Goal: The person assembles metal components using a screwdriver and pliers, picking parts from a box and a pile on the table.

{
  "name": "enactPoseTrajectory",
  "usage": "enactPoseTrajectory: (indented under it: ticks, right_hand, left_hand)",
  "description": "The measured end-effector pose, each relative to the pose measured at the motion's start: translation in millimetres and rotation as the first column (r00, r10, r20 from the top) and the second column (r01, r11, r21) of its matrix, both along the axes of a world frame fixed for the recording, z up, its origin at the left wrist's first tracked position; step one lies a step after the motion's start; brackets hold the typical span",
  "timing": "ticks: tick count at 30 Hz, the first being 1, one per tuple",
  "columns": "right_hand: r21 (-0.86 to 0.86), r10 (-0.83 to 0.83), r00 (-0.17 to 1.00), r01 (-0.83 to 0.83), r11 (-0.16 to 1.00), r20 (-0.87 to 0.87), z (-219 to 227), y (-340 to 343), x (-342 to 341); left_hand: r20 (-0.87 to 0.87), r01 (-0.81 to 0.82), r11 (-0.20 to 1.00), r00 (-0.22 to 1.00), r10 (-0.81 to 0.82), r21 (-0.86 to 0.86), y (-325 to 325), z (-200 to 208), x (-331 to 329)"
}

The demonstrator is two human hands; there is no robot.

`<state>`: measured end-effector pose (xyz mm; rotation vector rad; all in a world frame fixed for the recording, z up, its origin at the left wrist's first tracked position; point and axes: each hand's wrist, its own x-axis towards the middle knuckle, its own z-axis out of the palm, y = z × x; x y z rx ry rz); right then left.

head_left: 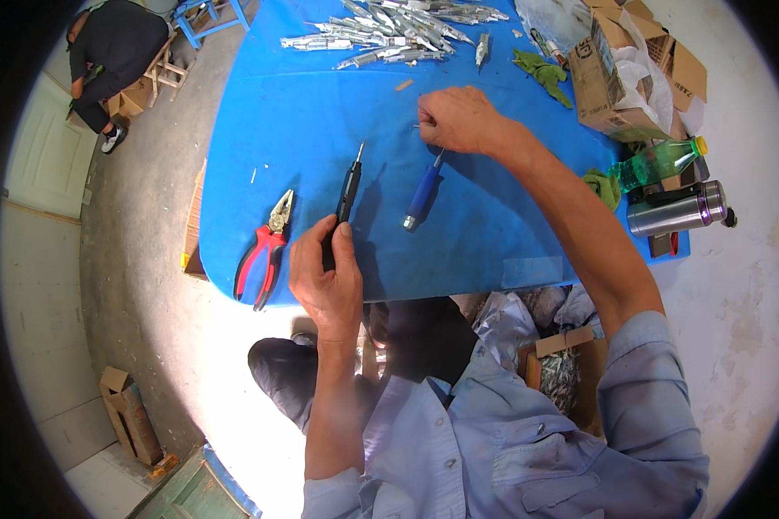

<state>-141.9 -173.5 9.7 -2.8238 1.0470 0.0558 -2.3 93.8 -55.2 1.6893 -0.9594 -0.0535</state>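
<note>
Between the thumb and fingers of my left hand is a black pen-shaped tool. Its thin metal tip points away from me. My right hand is closed, knuckles up, over the middle of the blue table. A thin bit of metal shows at its fingertips; what the fingers hold is otherwise hidden. Just below that hand lies a screwdriver with a blue handle, its shaft reaching up toward the wrist. Pliers with red and black handles lie to the left of my left hand, jaws pointing away.
A pile of slim silvery metal parts covers the table's far side. At the right are a green cloth, cardboard box, green bottle and steel flask. Another person sits bent over at far left.
</note>
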Motion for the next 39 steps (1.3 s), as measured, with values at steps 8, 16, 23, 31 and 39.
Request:
enactPoseTrajectory:
  ticks: [8,16,23,31,39]
  right_hand:
    - [0.135,-0.209,0.902,0.169,0.976,0.379,44,46,-52]
    - [0.463,-0.652,0.694,0.490,0.739,0.305,37,197,-244]
    - [0.094,-0.885,0.342,0.940,0.329,-0.317,-75,376,-487]
    - [-0.189,-0.859,-0.109,0.982,-0.015,-0.500,-112,499,-582]
    - [0.144,-0.990,0.061,0.986,0.079,0.125,-183,437,-582]
  left_hand:
    - [0.009,-0.022,1.000,1.000,0.022,0.001,0,4,-3]
    - [-0.004,-0.003,1.000,1.000,0.002,-0.029,-2,-5,1]
    - [0.083,-0.054,0.992,0.996,0.045,0.112,4,-12,3]
    - [0.111,-0.064,0.987,0.993,0.049,0.144,1,-5,7]
    - [0.179,-0.014,0.995,0.984,-0.004,0.099,-1,-19,21]
